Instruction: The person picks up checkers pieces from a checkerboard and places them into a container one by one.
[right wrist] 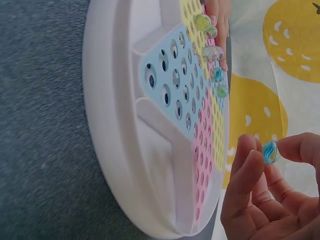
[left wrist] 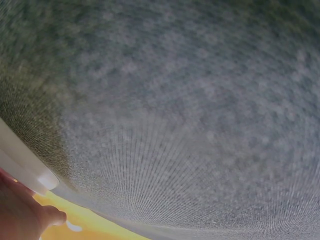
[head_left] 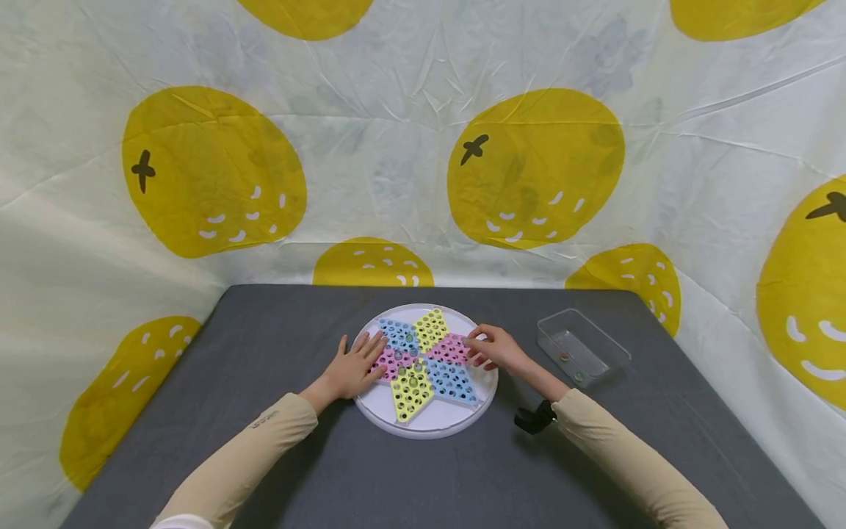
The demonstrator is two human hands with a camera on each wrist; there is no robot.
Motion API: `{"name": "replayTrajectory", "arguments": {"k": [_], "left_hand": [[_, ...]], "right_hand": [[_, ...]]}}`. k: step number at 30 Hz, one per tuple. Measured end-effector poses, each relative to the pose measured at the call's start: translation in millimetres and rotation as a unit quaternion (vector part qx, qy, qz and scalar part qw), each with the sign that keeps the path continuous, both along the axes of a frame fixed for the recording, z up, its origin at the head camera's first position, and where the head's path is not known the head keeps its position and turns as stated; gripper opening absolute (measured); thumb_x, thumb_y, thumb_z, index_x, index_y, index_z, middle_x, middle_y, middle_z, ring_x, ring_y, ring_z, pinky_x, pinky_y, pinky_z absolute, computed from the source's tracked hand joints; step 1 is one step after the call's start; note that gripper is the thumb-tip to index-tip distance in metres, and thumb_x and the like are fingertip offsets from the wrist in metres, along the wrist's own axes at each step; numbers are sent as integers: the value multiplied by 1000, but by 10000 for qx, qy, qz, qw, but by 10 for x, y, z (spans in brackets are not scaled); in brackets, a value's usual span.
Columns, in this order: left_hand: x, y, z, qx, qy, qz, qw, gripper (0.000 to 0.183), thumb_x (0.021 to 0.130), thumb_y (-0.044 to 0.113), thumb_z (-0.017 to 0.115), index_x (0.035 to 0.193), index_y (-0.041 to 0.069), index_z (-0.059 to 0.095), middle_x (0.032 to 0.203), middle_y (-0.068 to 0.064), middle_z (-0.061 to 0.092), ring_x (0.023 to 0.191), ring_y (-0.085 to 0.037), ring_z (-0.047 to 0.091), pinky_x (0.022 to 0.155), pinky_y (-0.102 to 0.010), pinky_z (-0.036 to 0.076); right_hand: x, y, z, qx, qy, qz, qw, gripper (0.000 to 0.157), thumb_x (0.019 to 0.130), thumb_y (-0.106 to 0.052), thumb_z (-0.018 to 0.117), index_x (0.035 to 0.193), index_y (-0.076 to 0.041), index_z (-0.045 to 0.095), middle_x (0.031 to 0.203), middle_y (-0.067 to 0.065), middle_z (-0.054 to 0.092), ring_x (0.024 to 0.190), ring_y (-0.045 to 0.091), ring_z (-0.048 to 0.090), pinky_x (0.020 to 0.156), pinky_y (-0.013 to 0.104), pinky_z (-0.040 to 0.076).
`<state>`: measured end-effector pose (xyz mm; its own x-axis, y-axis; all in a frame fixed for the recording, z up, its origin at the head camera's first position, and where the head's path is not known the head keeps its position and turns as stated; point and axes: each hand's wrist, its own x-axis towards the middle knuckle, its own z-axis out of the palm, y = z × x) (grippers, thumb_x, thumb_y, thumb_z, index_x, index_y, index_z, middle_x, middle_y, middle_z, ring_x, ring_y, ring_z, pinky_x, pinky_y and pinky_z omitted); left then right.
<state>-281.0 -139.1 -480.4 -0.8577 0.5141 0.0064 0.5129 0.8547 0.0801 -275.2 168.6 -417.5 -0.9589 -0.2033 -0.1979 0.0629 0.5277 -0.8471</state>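
A round white board (head_left: 432,430) with a perforated star in pink, yellow and blue sections lies on the table. Glass marbles (right wrist: 213,53) sit in some holes on its left half. My left hand (head_left: 353,369) rests on the board's left side with its fingers spread. Over the right edge, my right hand (head_left: 497,348) pinches a clear marble with a blue swirl (right wrist: 270,151) between thumb and fingertips, off the board. The left wrist view shows mostly blurred grey cloth, with part of the hand (left wrist: 22,212) in its lower left corner.
A clear plastic box (head_left: 588,345) with a few marbles in it stands right of the board. The grey table (head_left: 423,485) reaches to a white cloth wall (head_left: 377,184) with yellow fruit prints. A black strap device (head_left: 535,418) is on the right wrist.
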Motion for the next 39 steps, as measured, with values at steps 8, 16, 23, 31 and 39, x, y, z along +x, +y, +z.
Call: {"name": "replayTrajectory", "arguments": {"k": [8, 16, 23, 31, 39], "left_hand": [[-6, 10, 8, 25, -90, 19, 10000, 61, 94, 47, 29, 144, 16, 17, 151, -2, 13, 139, -29, 10, 104, -61, 5], [-18, -14, -28, 73, 111, -71, 9999, 60, 94, 48, 28, 144, 16, 18, 151, -2, 15, 138, -30, 13, 104, -61, 7], [-6, -12, -17, 55, 55, -69, 9999, 60, 94, 48, 28, 144, 16, 17, 151, -3, 15, 138, -30, 12, 104, -61, 6], [14, -11, -4, 103, 52, -99, 9999, 60, 93, 47, 30, 143, 15, 19, 151, -4, 16, 138, -31, 13, 103, -62, 7], [-9, -3, -26, 56, -4, -28, 10000, 60, 94, 48, 29, 144, 16, 17, 151, -2, 14, 139, -30, 11, 104, -61, 6]], "right_hand": [[89, 141, 4, -85, 5, -45, 10000, 23, 88, -21, 54, 103, -3, 54, 90, 22, 65, 67, 24, 64, 57, 37, 50], [164, 282, 21, -72, 98, -23, 9999, 24, 89, -20, 53, 105, -1, 53, 88, 22, 65, 65, 19, 63, 61, 41, 50], [228, 431, 49, -212, 195, -101, 9995, 26, 90, -19, 52, 106, 1, 51, 91, 24, 63, 65, 19, 62, 60, 37, 51], [254, 638, 82, -336, 364, -193, 9986, 31, 89, -21, 53, 108, 3, 49, 86, 19, 65, 67, 21, 64, 62, 40, 51], [274, 874, 132, -305, 390, -304, 9983, 37, 91, -24, 50, 114, 5, 46, 81, 4, 67, 69, 19, 65, 62, 36, 52]]}}
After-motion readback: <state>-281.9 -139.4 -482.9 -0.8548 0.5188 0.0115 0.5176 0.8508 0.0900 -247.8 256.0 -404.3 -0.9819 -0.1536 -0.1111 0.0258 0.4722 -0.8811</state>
